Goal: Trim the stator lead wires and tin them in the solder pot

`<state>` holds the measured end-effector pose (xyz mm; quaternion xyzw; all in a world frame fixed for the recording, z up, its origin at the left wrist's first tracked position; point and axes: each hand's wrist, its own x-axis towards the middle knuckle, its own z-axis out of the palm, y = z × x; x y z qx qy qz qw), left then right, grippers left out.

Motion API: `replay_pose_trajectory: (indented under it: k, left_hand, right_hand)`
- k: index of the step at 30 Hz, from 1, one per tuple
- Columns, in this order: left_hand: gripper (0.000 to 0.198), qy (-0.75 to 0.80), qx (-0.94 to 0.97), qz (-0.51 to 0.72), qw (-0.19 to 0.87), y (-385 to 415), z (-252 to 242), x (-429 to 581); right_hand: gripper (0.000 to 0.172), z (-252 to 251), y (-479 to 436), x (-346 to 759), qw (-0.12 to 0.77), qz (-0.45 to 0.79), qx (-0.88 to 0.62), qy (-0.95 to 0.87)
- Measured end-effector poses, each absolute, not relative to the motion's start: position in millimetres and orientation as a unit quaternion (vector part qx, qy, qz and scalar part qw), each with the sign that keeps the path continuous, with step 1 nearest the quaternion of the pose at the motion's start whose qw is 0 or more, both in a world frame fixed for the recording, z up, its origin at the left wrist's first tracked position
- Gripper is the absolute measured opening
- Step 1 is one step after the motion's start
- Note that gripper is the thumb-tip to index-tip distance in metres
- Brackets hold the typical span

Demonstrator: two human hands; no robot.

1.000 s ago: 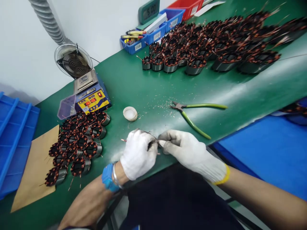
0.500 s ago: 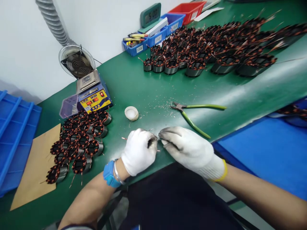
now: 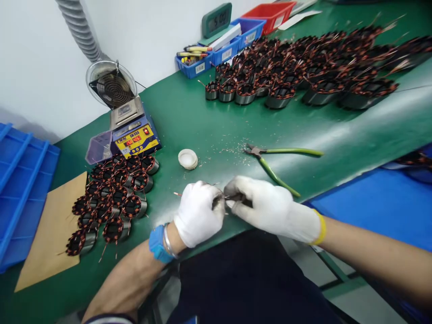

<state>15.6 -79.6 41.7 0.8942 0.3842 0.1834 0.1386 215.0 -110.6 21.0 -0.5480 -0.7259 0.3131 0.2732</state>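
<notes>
My left hand [image 3: 200, 215], in a white glove, is closed around a part that it almost wholly hides. Thin wire ends stick out around the fist, one with a coppery tip [image 3: 177, 194] on the left side. Just to the right, my right hand [image 3: 259, 202], gloved with darkened fingertips, pinches at a thin wire [image 3: 227, 197] that comes out between the two hands. Beyond the right hand lie cutting pliers with green handles [image 3: 270, 168], their jaws apart. A small round white dish [image 3: 187, 159] stands past my left hand.
Copper-wound stators [image 3: 119, 195] are grouped at left beside brown cardboard [image 3: 50, 234]; many more [image 3: 280, 96] fill the back right. A blue-yellow heating unit [image 3: 137, 139] stands behind the left group. Wire clippings [image 3: 232, 148] litter the green table. Blue bins [image 3: 199, 68] line the wall.
My right hand has turned slightly, its fingers more bent at the wire. My left hand keeps its grip. The whole view has shifted a little.
</notes>
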Motion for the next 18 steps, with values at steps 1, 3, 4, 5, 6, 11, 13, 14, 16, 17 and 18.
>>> replay_pose_trajectory:
  k: [1, 3, 4, 5, 6, 11, 13, 14, 16, 17, 18]
  left_hand:
    - [0.015, 0.385, 0.895, 0.179, 0.138, -79, 42, 16]
    - [0.015, 0.383, 0.898, 0.173, 0.132, -79, 43, 17]
    - [0.015, 0.382, 0.899, 0.173, 0.128, -79, 43, 17]
    - [0.015, 0.381, 0.899, 0.176, 0.124, -79, 42, 17]
    - [0.014, 0.380, 0.899, 0.180, 0.120, -79, 42, 17]
    - [0.012, 0.377, 0.898, 0.193, 0.117, -80, 40, 17]
    - [0.013, 0.381, 0.896, 0.195, 0.120, -80, 40, 17]
    - [0.014, 0.382, 0.896, 0.193, 0.119, -80, 40, 17]
    - [0.015, 0.379, 0.898, 0.195, 0.109, -79, 40, 18]
    - [0.015, 0.376, 0.899, 0.198, 0.104, -79, 40, 18]
    - [0.015, 0.373, 0.900, 0.201, 0.099, -79, 40, 17]
  right_hand:
    - [0.023, 21, -110, 220, 0.274, 0.233, -0.518, -0.777]
    - [0.028, 21, -109, 225, 0.265, 0.151, -0.453, -0.838]
    - [0.028, 21, -108, 225, 0.264, 0.170, -0.451, -0.835]
    - [0.026, 22, -108, 222, 0.265, 0.214, -0.474, -0.812]
    - [0.023, 22, -109, 217, 0.267, 0.269, -0.506, -0.775]
    - [0.025, 21, -112, 205, 0.250, 0.434, -0.566, -0.655]
    - [0.020, 21, -111, 213, 0.267, 0.312, -0.547, -0.729]
    - [0.020, 21, -110, 218, 0.270, 0.224, -0.512, -0.784]
    - [0.026, 22, -107, 226, 0.256, 0.102, -0.421, -0.864]
    - [0.028, 22, -106, 227, 0.245, 0.091, -0.397, -0.880]
    - [0.028, 23, -105, 226, 0.240, 0.119, -0.412, -0.871]
